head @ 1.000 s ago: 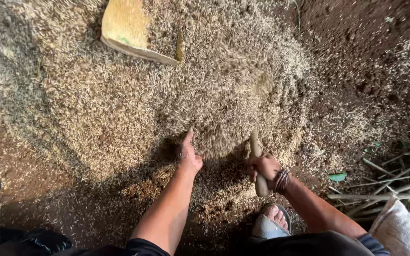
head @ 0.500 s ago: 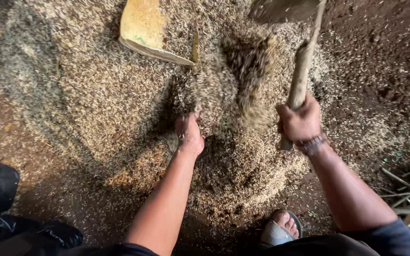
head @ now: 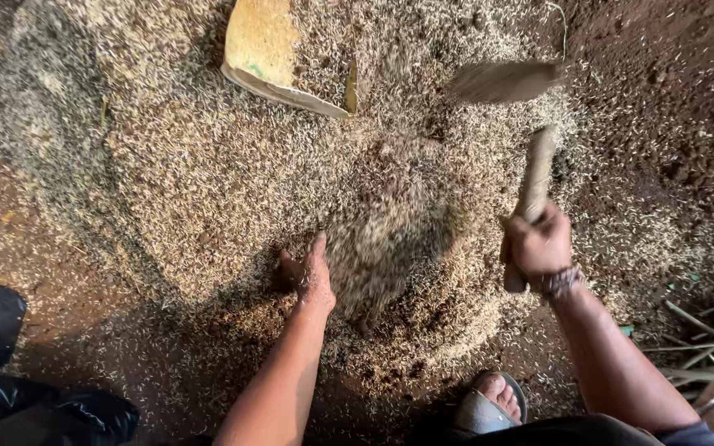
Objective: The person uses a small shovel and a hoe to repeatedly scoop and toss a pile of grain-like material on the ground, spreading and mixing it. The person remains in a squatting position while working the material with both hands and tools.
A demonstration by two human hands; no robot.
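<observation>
A wide heap of pale grain husks covers the brown earth. My left hand rests open on the heap, fingers pointing away from me. My right hand grips the wooden handle of a hoe, whose blurred blade hangs above the far side of the heap. Loose husks fall in a blurred stream between my two hands.
A yellowish curved scoop lies on the heap's far side. Bare dark soil lies to the right. My sandalled foot stands near the heap's edge. Black plastic sits bottom left, dry stalks bottom right.
My right hand lifted the hoe out of the heap, swung it up and away, and now lowers it a little. Husks were thrown up and are falling. My left hand stayed on the heap.
</observation>
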